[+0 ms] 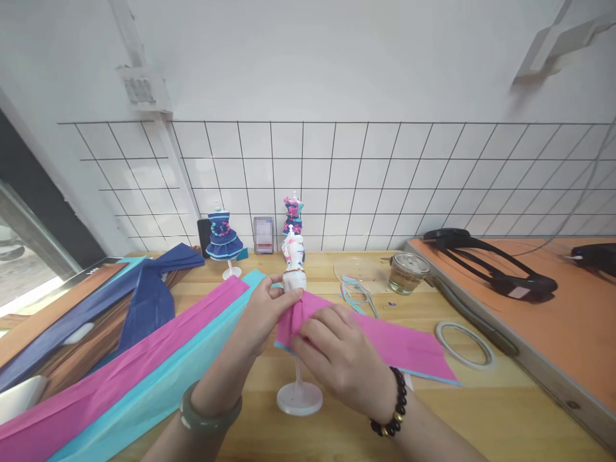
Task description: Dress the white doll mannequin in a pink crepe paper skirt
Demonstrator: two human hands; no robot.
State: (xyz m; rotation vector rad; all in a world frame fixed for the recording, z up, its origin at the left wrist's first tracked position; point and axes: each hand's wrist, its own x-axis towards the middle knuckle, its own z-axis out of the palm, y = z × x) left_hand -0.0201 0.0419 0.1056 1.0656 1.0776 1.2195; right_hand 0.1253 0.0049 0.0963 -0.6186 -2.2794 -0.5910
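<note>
A small white dress form [294, 279] stands upright on a round white base [299, 398]. Around its lower front hangs a pink strip [409, 346] with a light blue edge, gathered at the waist and stretching to the right. My left hand [264, 311] is closed at the form's left side, its thumb pressing the strip's top against the waist. My right hand [337, 353] pinches folds of the same strip just below the waist; its fingertips are partly hidden.
Long pink [120, 359] and light blue strips [178, 366] lie at left, beside blue and brown ones. Behind stand two dressed forms [224, 237] and a phone [264, 235]. To the right are a lidded glass [408, 273], thin ribbons [359, 295], a tape roll [464, 345] and a black headset [495, 269].
</note>
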